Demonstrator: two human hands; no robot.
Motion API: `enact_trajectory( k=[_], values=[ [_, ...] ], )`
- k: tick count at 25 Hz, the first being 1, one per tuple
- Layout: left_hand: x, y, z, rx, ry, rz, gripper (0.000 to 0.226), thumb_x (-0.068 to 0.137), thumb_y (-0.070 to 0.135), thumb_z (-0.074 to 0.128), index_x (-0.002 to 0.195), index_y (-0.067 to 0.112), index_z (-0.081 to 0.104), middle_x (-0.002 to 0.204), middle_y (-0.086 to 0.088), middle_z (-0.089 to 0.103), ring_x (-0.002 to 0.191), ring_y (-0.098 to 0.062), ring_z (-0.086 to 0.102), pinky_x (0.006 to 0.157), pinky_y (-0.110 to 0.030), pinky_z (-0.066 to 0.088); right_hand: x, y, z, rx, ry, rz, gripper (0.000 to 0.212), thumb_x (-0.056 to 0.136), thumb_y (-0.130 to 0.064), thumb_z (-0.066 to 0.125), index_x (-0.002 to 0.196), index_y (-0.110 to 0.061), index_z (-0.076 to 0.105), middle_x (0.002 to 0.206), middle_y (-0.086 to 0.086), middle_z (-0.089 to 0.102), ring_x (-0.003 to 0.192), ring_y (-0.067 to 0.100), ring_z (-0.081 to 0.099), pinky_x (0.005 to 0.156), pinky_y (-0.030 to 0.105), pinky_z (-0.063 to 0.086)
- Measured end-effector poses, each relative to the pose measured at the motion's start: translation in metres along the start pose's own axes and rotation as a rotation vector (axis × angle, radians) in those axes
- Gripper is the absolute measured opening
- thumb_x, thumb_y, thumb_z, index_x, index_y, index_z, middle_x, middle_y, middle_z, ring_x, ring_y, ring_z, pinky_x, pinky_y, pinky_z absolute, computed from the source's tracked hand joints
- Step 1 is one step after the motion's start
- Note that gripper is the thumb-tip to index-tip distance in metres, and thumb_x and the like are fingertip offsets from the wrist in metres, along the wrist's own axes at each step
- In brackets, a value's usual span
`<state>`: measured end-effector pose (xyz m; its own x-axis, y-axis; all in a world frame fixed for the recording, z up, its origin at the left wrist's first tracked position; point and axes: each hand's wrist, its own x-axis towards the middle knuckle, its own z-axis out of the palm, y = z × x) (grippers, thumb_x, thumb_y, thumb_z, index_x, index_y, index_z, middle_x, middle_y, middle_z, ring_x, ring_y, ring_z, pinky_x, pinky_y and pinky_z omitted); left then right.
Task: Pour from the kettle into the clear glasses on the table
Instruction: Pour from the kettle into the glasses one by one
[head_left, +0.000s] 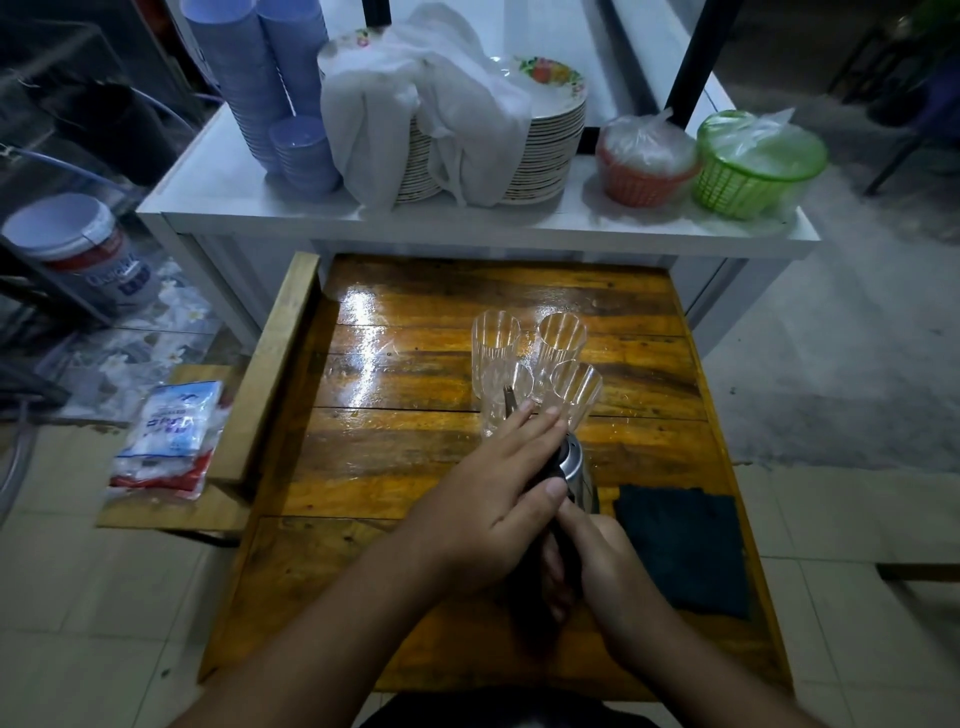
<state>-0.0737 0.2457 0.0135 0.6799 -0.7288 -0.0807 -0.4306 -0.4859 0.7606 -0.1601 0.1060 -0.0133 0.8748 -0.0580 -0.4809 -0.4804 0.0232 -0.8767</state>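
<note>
A shiny wooden table (415, 467) stood in the middle, and bright light glared off its top. At 12 o'clock was a white counter (467, 218). The floor (104, 597) had pale square tiles at 8 o'clock. Grey rough ground (831, 338) lay at 3 o'clock. The room looked dim.

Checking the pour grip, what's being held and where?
The kettle: right hand grips its dark handle, left hand lies flat on its lid.
</note>
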Motion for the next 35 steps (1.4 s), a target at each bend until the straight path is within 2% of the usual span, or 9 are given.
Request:
enact_trajectory(
  k=[7,9,11,16,20,22,25,29,35],
  values=[
    [0.006,0.004,-0.016,0.016,0.065,0.095,0.063,0.097,0.051,0.027,0.154,0.025,0.027,0.163,0.012,0.019,0.149,0.000,0.000,0.118,-0.035,0.015,0.000,-0.021,-0.005,0.025,-0.021,-0.064,0.072,0.088,-0.072,0.042,0.052,-0.011,0.056,0.050,0.015,0.049,0.046,0.025,0.052,0.049,0.028,0.046],
    [0.015,0.008,-0.030,0.027,0.076,0.112,0.063,0.097,0.052,0.025,0.153,0.024,0.030,0.162,0.011,0.022,0.149,0.002,0.002,0.117,-0.029,0.014,0.001,-0.038,-0.005,0.046,-0.022,-0.068,0.075,0.093,-0.071,0.041,0.054,-0.009,0.055,0.049,0.012,0.048,0.047,0.025,0.051,0.048,0.029,0.046],
    [0.024,0.010,-0.046,0.032,0.061,0.103,0.064,0.096,0.055,0.022,0.152,0.027,0.032,0.161,0.012,0.025,0.148,0.004,0.006,0.116,-0.025,0.013,0.002,-0.056,-0.004,0.052,-0.014,-0.070,0.072,0.093,-0.068,0.040,0.055,-0.010,0.054,0.048,0.009,0.048,0.047,0.024,0.051,0.048,0.029,0.047],
    [0.054,0.010,-0.084,0.064,-0.033,0.063,0.065,0.094,0.060,0.018,0.150,0.031,0.035,0.158,0.009,0.034,0.145,-0.002,0.021,0.117,-0.034,0.021,0.015,-0.089,-0.001,0.037,0.013,-0.051,0.061,0.095,-0.063,0.040,0.059,-0.018,0.057,0.049,-0.002,0.055,0.045,0.013,0.056,0.049,0.026,0.048],
    [0.070,0.006,-0.104,0.030,-0.078,0.031,0.067,0.092,0.062,0.019,0.142,0.030,0.050,0.148,0.004,0.050,0.133,-0.002,0.037,0.101,-0.015,0.029,0.027,-0.104,-0.003,0.030,0.003,0.026,0.063,0.099,-0.064,0.039,0.060,-0.017,0.055,0.049,0.000,0.050,0.043,0.013,0.053,0.055,0.026,0.047],
    [0.076,0.004,-0.113,-0.017,-0.124,-0.020,0.070,0.090,0.067,0.017,0.139,0.032,0.053,0.146,0.002,0.052,0.134,-0.010,0.042,0.098,-0.027,0.033,0.030,-0.110,-0.004,0.030,-0.025,0.087,0.064,0.098,-0.067,0.039,0.060,-0.017,0.054,0.051,0.001,0.046,0.044,0.015,0.050,0.055,0.027,0.048],
    [0.089,0.002,-0.121,-0.095,-0.204,-0.100,0.066,0.093,0.067,0.018,0.141,0.034,0.050,0.153,0.003,0.044,0.136,-0.013,0.037,0.097,-0.033,0.028,0.034,-0.114,-0.006,0.043,-0.067,0.142,0.064,0.096,-0.070,0.039,0.060,-0.019,0.052,0.053,0.001,0.044,0.046,0.018,0.048,0.052,0.026,0.047],
    [0.107,-0.004,-0.129,-0.154,-0.318,-0.150,0.088,0.077,0.083,0.022,0.139,0.029,0.053,0.153,0.003,0.043,0.143,-0.016,0.033,0.114,-0.046,0.021,0.037,-0.121,-0.007,0.079,-0.082,0.176,0.064,0.099,-0.067,0.037,0.060,-0.019,0.051,0.052,0.000,0.041,0.047,0.017,0.046,0.052,0.029,0.042],
    [0.128,-0.001,-0.143,-0.126,-0.452,-0.146,0.097,0.080,0.076,0.014,0.143,0.012,0.049,0.152,-0.006,0.045,0.142,-0.018,0.037,0.118,-0.038,0.021,0.043,-0.132,-0.006,0.119,-0.069,0.220,0.063,0.099,-0.066,0.039,0.060,-0.018,0.052,0.052,-0.001,0.040,0.045,0.015,0.042,0.047,0.026,0.039]
  ],
)
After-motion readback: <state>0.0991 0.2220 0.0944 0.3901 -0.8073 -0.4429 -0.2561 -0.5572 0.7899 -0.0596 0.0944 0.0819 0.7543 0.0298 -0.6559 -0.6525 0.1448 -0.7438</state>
